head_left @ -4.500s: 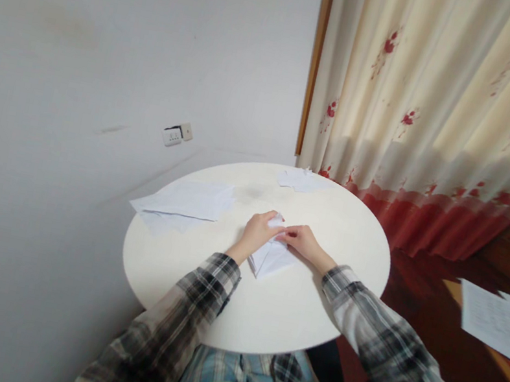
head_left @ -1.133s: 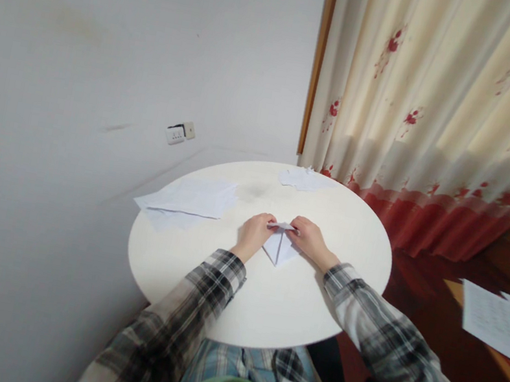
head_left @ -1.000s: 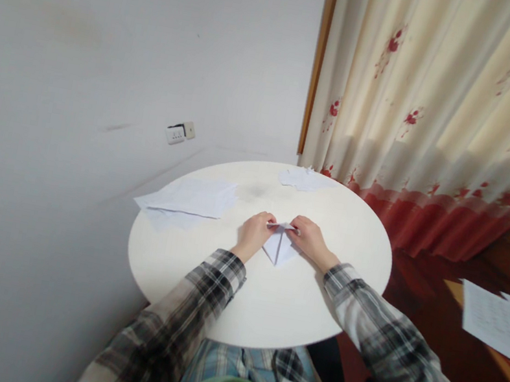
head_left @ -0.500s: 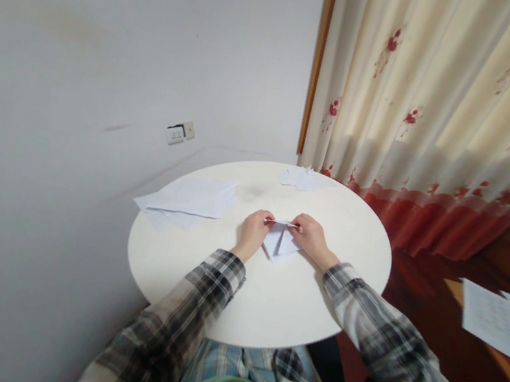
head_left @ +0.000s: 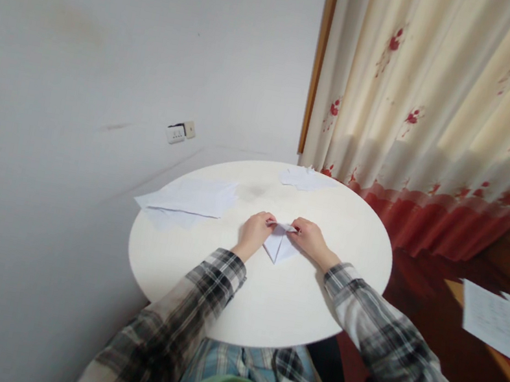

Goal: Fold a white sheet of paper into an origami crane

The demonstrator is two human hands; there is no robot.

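Note:
A small folded sheet of white paper [head_left: 277,246] lies on the round white table [head_left: 272,316], its point toward me and a crease down its middle. My left hand [head_left: 255,233] pinches the far left corner of the paper. On the opposite side, my right hand [head_left: 310,240] pinches the far right corner. The far edge of the paper stands slightly raised between both hands. My fingertips are partly hidden behind the paper.
A stack of white paper [head_left: 187,195] rests at the table's left edge. Several small paper scraps [head_left: 305,179] lie at the far edge. Wall sockets [head_left: 176,134] are on the left wall, a curtain [head_left: 436,117] hangs behind, and printed sheets [head_left: 498,323] lie at the right.
Both hands have come slightly nearer to me with the paper's far edge. The paper's near flaps now lie flatter, meeting along the middle crease.

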